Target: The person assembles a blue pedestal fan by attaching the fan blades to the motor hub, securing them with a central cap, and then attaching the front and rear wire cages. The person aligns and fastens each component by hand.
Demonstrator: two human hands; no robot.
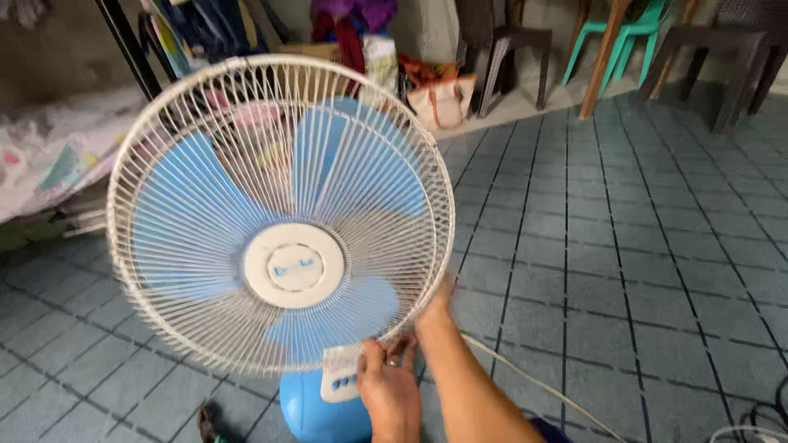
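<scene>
Head view, looking down. Electric fan [283, 217] standing upright on the tiled floor [640, 271], round white wire grille facing up toward the camera, pale blue blades behind it, cream hub cap at the centre. Blue base [308, 410] below, with a white control panel [341, 373] carrying small blue buttons.

Left hand [387, 385] low in the middle, just under the grille's bottom rim, fingers [371, 354] curled narrow against the right edge of the control panel, fingertips touching the panel and the lowest wires; no clear grip on anything.

Right hand [441, 299] reaching up along the grille's lower right rim, forearm running down to the bottom edge; fingers mostly hidden behind the wires, so spread or closed cannot be told, though touching the rim there.

White cord [533, 379] trailing across the floor to the right of the forearm. Farther back: dark plastic chair [509, 45], green chair [628, 33], tan bag [443, 98] by the wall, patterned bedding [49, 156] at left.
</scene>
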